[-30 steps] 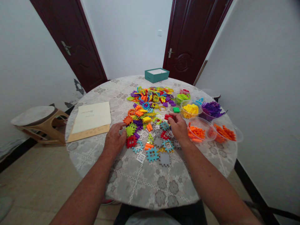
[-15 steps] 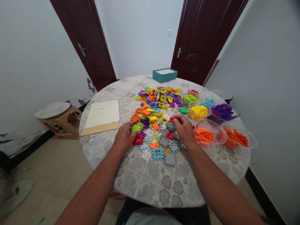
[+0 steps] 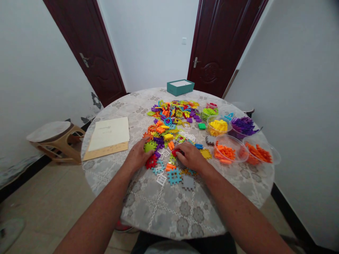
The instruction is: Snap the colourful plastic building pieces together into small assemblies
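Note:
My left hand (image 3: 138,153) rests at the near left side of a heap of plastic building blocks, thumb and fingers apart. Its fingers touch a lime green square block (image 3: 150,146), and a red square block (image 3: 151,161) lies just below the thumb. My right hand (image 3: 191,155) reaches over the middle of the heap, its fingers closed on a red block (image 3: 174,152), mostly covered by them. Around it lie white window pieces (image 3: 164,152), an orange piece (image 3: 171,167), a blue square block (image 3: 174,176) and a grey square block (image 3: 188,182).
Clear tubs on the right hold yellow pieces (image 3: 218,126), orange pieces (image 3: 224,153), purple pieces (image 3: 243,126) and green pieces (image 3: 210,112). A teal box (image 3: 180,88) stands at the back. Paper (image 3: 109,132) lies on the left over a brown envelope (image 3: 106,152).
My right hand has moved left and nearer over the heap with the red block, uncovering yellow and blue pieces. My left hand stays by the green block. The whole view has shifted slightly.

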The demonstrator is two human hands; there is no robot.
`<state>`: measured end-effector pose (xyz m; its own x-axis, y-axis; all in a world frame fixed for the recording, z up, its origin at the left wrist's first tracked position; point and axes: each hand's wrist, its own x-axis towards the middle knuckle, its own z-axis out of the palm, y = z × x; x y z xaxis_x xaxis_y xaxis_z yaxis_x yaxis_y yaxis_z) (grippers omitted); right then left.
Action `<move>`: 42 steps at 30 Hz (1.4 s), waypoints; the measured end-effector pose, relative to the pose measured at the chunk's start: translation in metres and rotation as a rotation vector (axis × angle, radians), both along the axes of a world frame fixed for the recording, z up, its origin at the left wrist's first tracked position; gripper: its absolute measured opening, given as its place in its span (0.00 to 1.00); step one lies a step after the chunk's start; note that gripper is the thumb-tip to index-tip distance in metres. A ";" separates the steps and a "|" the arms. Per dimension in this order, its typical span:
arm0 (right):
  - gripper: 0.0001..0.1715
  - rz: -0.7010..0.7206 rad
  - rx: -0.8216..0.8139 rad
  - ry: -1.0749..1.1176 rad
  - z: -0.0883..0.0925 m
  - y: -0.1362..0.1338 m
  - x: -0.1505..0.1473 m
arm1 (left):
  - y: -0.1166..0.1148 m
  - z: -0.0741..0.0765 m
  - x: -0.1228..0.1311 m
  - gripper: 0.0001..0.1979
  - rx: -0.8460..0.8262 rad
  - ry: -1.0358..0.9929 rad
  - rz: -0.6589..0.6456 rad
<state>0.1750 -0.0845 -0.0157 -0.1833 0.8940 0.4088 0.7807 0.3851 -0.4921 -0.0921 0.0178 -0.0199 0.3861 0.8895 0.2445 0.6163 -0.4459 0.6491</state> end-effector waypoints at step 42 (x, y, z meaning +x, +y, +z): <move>0.11 -0.408 0.160 0.569 0.005 0.000 0.002 | -0.029 0.027 0.088 0.15 -0.954 -0.943 -0.035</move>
<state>0.1770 -0.0847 -0.0110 0.4332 0.7672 0.4730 0.5170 0.2183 -0.8277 -0.0045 -0.0111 0.0074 0.4408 0.8536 -0.2775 -0.2383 0.4094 0.8807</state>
